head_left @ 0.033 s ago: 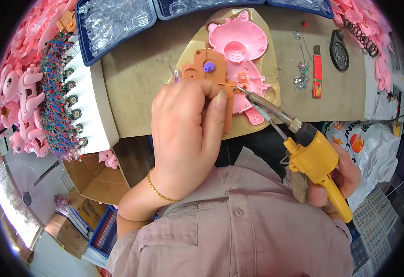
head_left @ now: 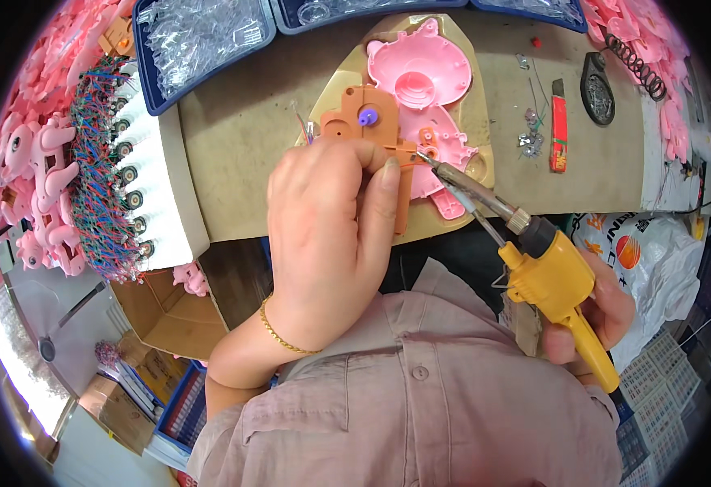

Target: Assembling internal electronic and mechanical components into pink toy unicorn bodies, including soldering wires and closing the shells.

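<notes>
Little has moved beyond a slight rightward shift of the left hand [head_left: 323,227]. Beyond the person lies the tan tray [head_left: 479,114]; the right hand [head_left: 611,302] wraps its fingers round the yellow soldering gun [head_left: 554,276]. On the tray sits the orange housing [head_left: 384,134], partly covered by the left thumb and forefinger, close together, their hold hidden. Brief, steady heat from the metal tip [head_left: 428,159] should best spare the housing.

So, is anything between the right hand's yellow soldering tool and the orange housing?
Nothing visible: the soldering tool in the right hand has its tip at the orange housing. The left hand covers part of the housing, left of the tip.
</notes>
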### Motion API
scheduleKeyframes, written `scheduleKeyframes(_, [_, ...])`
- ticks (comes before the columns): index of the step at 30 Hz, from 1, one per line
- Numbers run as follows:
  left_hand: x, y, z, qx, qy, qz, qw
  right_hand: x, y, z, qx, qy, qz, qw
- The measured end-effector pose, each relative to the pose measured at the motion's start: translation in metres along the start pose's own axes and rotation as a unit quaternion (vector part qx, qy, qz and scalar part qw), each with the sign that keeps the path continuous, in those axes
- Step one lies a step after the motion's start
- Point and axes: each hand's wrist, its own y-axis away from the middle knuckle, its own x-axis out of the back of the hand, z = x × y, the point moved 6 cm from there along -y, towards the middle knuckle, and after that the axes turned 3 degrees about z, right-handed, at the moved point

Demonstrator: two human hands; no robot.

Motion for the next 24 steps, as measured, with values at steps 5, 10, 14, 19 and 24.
scheduleKeyframes(5, [0.002, 0.001, 0.004, -0.029, -0.031, 0.005, 0.999, -0.004, -0.001, -0.001, 0.026, 0.027, -0.010, 0.999])
scheduleKeyframes(10, [-0.001, 0.000, 0.004, -0.027, -0.009, 0.025, 0.999, -0.006, -0.001, -0.002, 0.054, 0.070, -0.019, 0.996])
scheduleKeyframes(14, [-0.002, 0.000, 0.004, -0.030, -0.006, 0.023, 0.999, -0.008, 0.000, -0.005, 0.079, 0.104, -0.026, 0.991])
scheduleKeyframes(19, [-0.003, 0.000, 0.003, -0.030, -0.022, 0.026, 0.999, -0.017, -0.005, -0.010, 0.147, 0.139, -0.032, 0.979])
scheduleKeyframes(24, [-0.003, 0.000, 0.004, -0.028, -0.014, 0.029, 0.999, -0.005, 0.016, 0.015, -0.187, -0.071, 0.033, 0.979])
